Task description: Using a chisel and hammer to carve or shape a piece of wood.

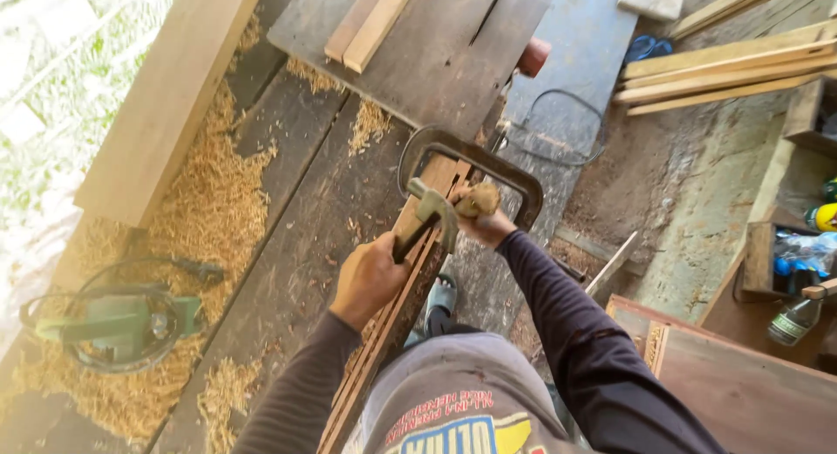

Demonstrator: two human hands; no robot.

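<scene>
Head view: left hand (368, 279) grips hammer (425, 217); right hand (485, 218) holds iron clamp (471, 162) (on slats (392, 310)).

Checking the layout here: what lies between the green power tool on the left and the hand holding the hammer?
In the head view, between the green power tool and the left hand gripping the hammer lie heaped wood shavings, then dark workbench planks.

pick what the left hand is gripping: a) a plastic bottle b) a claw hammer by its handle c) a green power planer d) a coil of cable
b: the left hand is closed round the dark handle of the claw hammer, whose head sits over the wooden strips by the C-clamp; the green planer lies apart on the shavings.
</scene>
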